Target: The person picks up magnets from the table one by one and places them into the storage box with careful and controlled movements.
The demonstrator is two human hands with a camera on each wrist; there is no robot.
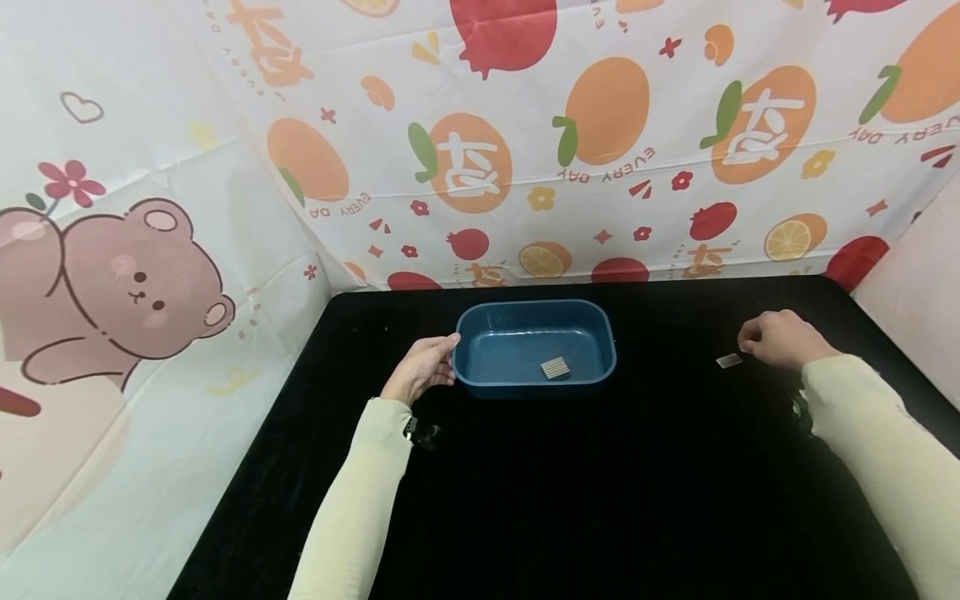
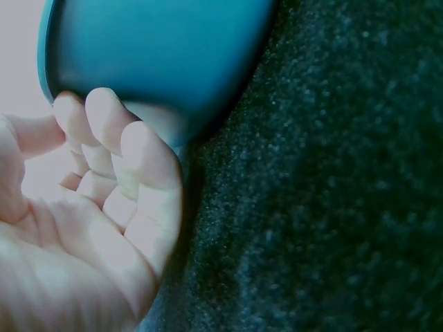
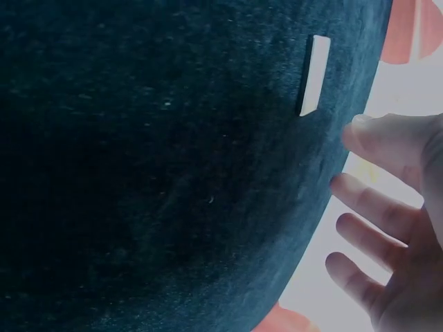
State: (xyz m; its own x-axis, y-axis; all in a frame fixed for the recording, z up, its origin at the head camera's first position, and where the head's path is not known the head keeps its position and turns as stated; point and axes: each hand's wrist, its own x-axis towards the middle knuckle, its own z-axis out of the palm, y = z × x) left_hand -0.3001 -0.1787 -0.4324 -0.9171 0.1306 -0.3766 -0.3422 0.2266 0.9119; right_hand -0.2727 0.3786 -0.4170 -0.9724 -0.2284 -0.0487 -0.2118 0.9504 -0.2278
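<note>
A blue plastic tub [image 1: 480, 387] stands on the black table, a small silver block with striped top [image 1: 555, 367] lying inside it. At the tub's left end, my left hand [image 1: 424, 367] holds the rim, with thumb at the edge and curled fingers [image 2: 149, 155] against the outer wall. Over on the right lies a thin, flat, silver rectangular piece [image 1: 729, 361]. Just right of that piece, my right hand [image 1: 783, 339] hovers with bent fingers apart and nothing between thumb and fingertips. In the right wrist view the piece appears as a pale strip [image 3: 315, 76] ahead of the thumb.
The black table [image 1: 570, 492] reaches to a fruit-patterned cloth wall [image 1: 525, 208] behind the tub. A white cloth with a printed bear [image 1: 142, 283] hangs along the left side. Pale cloth [image 1: 911, 308] borders the right edge.
</note>
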